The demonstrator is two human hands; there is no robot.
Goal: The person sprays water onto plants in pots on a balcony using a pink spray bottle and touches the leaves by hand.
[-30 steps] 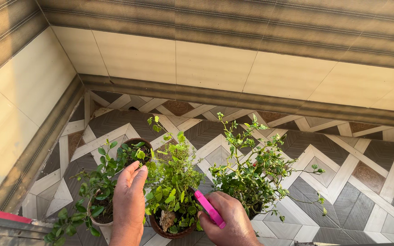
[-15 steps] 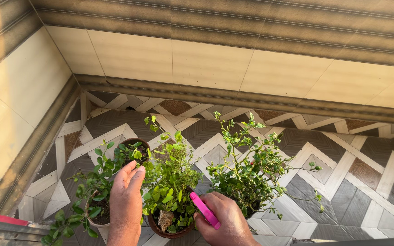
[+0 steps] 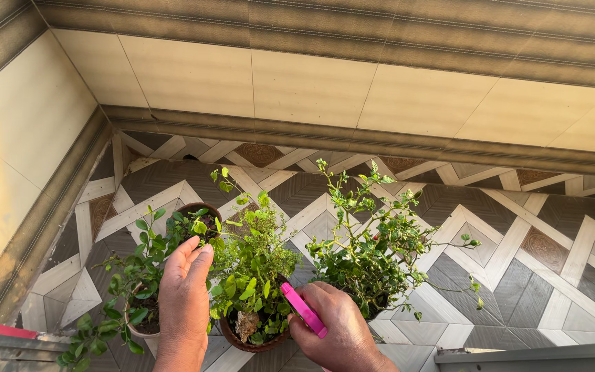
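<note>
Head view: pink tool [image 3: 304, 310], tip up-left, diagonal.

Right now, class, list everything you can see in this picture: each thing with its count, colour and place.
Potted plants: at least three, green leaves, in a row on the floor, near the bottom of the view.
Middle pot: one, brown, round, between the two hands.
Back pot: one, dark brown rim, behind the left hand, mostly hidden by leaves.
Left pot: one, pale rim, far left, partly hidden.
Pink tool: one, pink, handle only in view; its working end cannot be told.
Floor tiles: many, grey, white and brown zigzag pattern.
Wall tiles: many, cream with brown bands, behind and at left.
Left hand: one, flat, fingers among the leaves.
Right hand: one, closed around the pink tool.
</note>
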